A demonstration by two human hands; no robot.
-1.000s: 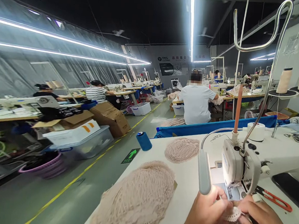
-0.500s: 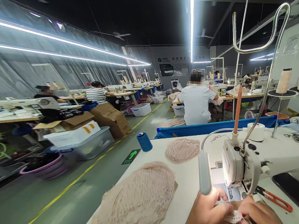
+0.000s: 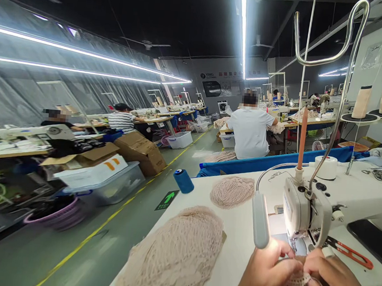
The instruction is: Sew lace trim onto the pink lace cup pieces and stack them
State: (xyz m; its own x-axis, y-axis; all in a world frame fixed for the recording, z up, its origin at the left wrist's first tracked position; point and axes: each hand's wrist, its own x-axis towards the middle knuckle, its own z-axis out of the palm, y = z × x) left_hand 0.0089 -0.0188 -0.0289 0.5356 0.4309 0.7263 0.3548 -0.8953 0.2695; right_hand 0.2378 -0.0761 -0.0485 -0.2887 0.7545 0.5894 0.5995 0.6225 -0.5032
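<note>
Just in front of the sewing machine's needle area, my left hand (image 3: 268, 272) pinches the edge of a beige lace piece (image 3: 299, 280). My right hand (image 3: 335, 278) grips the same lace from the other side, fingers closed on its scalloped border. The lower part of the lace hangs between my hands, partly hidden by them. Above them stands the white sewing machine head (image 3: 300, 209), with a lit lamp (image 3: 261, 221) on its left. Orange-handled thread snips (image 3: 351, 252) lie right of the needle, near my right hand.
On the white table lie a large stack of beige lace pieces (image 3: 175, 256) and a smaller lace stack (image 3: 232, 191). A blue thread cone (image 3: 183, 181) stands at the left edge. A black phone (image 3: 373, 241) rests on the right. Ahead sits a person in a white shirt (image 3: 251, 132).
Both hands stay at nearly the same place before the needle. The fingers have shifted slightly on the lace edge, and its border has turned a little between them.
</note>
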